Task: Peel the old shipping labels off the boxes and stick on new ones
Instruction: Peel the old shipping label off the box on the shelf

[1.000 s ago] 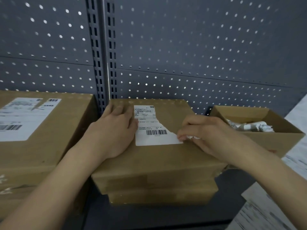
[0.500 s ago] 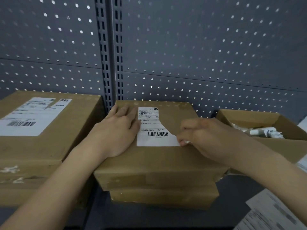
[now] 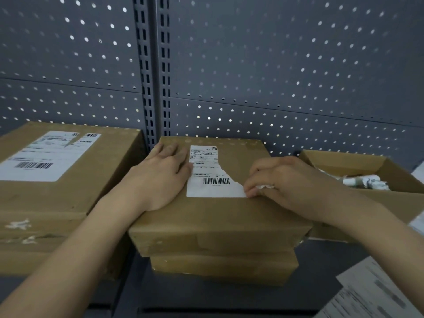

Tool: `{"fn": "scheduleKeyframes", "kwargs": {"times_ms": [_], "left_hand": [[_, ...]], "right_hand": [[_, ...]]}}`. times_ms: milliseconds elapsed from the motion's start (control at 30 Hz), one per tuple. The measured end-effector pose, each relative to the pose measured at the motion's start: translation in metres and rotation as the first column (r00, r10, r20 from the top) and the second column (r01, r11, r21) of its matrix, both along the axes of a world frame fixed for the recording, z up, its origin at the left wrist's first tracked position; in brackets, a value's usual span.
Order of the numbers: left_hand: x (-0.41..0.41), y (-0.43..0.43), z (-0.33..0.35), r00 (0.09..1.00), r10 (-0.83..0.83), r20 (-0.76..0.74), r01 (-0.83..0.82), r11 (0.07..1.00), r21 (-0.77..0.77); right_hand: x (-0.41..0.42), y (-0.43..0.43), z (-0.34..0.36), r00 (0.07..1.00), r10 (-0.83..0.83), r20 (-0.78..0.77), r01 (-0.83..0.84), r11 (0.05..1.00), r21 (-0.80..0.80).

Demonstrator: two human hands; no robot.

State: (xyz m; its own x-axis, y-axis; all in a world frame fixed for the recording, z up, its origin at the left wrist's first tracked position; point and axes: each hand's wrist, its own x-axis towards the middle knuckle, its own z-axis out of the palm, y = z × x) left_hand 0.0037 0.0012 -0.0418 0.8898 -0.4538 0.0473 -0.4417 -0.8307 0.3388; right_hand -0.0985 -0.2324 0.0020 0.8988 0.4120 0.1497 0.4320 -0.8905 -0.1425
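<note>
The middle box sits on top of a second, flatter box on the dark shelf, in front of the perforated back panel. The old label is on the top face of the middle box; its right part is torn away along a ragged diagonal edge. The left hand lies flat on the box top with straight fingers, touching the label's left edge. The right hand is curled and pinches a crumpled white strip at the label's lower right corner. To the left stands 1 larger box with a slit label. To the right, an open carton holds crumpled label scraps. Printed sheets lie at the lower right.
</note>
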Motion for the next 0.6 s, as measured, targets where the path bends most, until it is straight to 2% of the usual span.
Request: {"fn": "scheduleKeyframes", "kwargs": {"times_ms": [267,433,600], "left_hand": [[-0.002,-0.001,0.0,1.0,0.004,-0.003,-0.004,1.0,0.003],[0.0,-0.001,-0.001,1.0,0.006,-0.001,-0.006,1.0,-0.005],[0.0,0.0,-0.001,1.0,0.017,0.006,-0.016,0.998,-0.055]], "right_hand": [[-0.003,0.008,-0.009,0.978,0.101,0.18,-0.058,0.972,-0.229],[-0.002,0.007,-0.021,0.957,0.08,0.278,-0.011,0.97,-0.243],[-0.001,0.006,-0.012,0.987,0.032,0.157,-0.016,0.994,-0.105]]}}
